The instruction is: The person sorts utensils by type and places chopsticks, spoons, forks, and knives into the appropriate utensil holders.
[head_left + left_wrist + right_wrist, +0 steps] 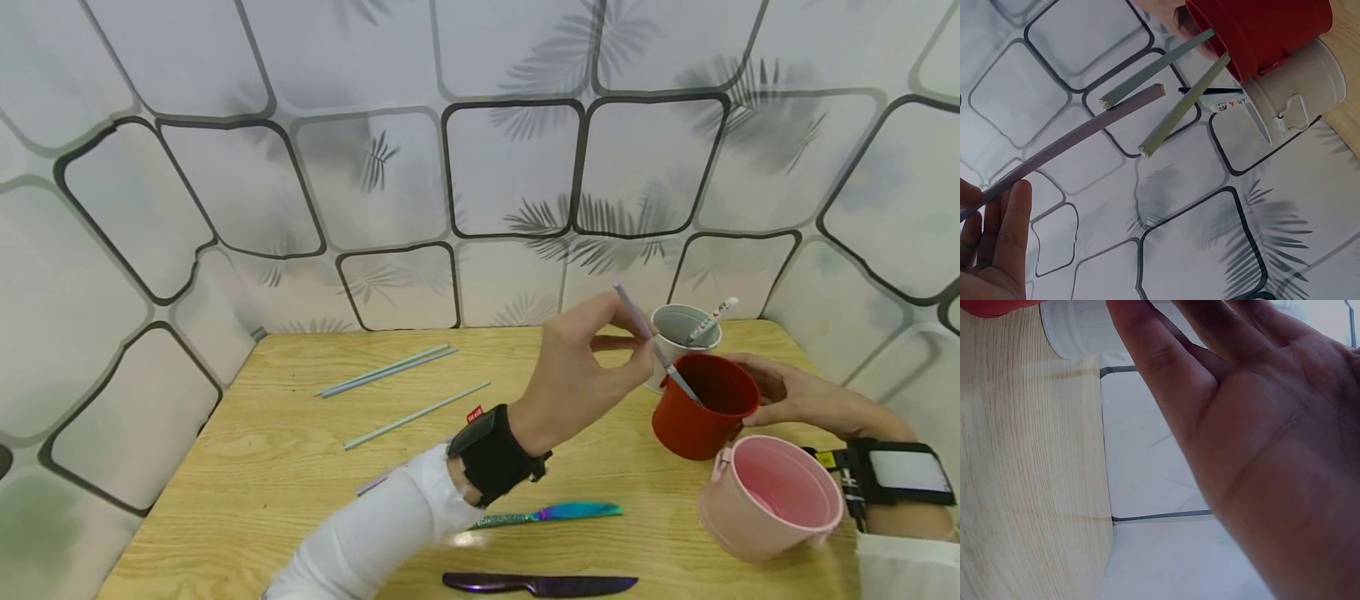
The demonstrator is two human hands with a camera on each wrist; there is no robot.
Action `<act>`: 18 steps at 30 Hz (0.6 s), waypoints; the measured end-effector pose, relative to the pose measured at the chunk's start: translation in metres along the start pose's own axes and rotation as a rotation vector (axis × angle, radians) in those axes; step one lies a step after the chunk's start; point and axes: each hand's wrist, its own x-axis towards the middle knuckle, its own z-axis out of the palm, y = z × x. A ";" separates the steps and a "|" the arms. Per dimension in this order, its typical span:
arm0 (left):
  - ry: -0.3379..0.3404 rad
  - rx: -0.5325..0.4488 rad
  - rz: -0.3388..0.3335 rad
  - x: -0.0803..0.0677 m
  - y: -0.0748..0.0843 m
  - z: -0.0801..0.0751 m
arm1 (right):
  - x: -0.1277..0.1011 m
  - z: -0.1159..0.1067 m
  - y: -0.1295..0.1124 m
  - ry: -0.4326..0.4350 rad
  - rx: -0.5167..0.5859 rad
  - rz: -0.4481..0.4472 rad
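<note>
My left hand (pixel 573 371) pinches a slim purple chopstick (pixel 628 304) between thumb and fingers, tilted down toward the red bucket (pixel 686 437). In the head view the chopstick's lower end overlaps the bucket's mouth. Two greenish chopsticks (pixel 1157 69) stick out of that bucket in the left wrist view, the purple one's square end beside them. At the bucket's right side, my right hand (pixel 798 396) holds it, thumb in front and fingers behind. The right wrist view shows mostly the palm (pixel 1272 444), with a bit of red at the top left.
A white bucket (pixel 660 342) with a white marker (pixel 712 321) stands behind the red one; a pink bucket (pixel 738 525) stands in front. Bluish chopsticks (pixel 386 371) and a green chopstick (pixel 416 415) lie left. Two knives, one rainbow (pixel 577 511), one purple (pixel 585 586), lie near the front.
</note>
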 end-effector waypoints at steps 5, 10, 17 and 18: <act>-0.006 -0.034 -0.026 -0.006 -0.004 0.007 | 0.000 0.000 -0.001 0.007 -0.014 0.004; 0.005 -0.047 -0.063 -0.010 -0.015 0.014 | 0.001 0.000 0.001 -0.004 0.020 0.017; 0.010 -0.015 -0.123 -0.015 -0.029 0.021 | 0.000 -0.001 0.005 -0.031 0.043 -0.019; 0.011 -0.007 -0.132 -0.016 -0.031 0.021 | 0.000 -0.001 0.005 -0.031 0.044 -0.017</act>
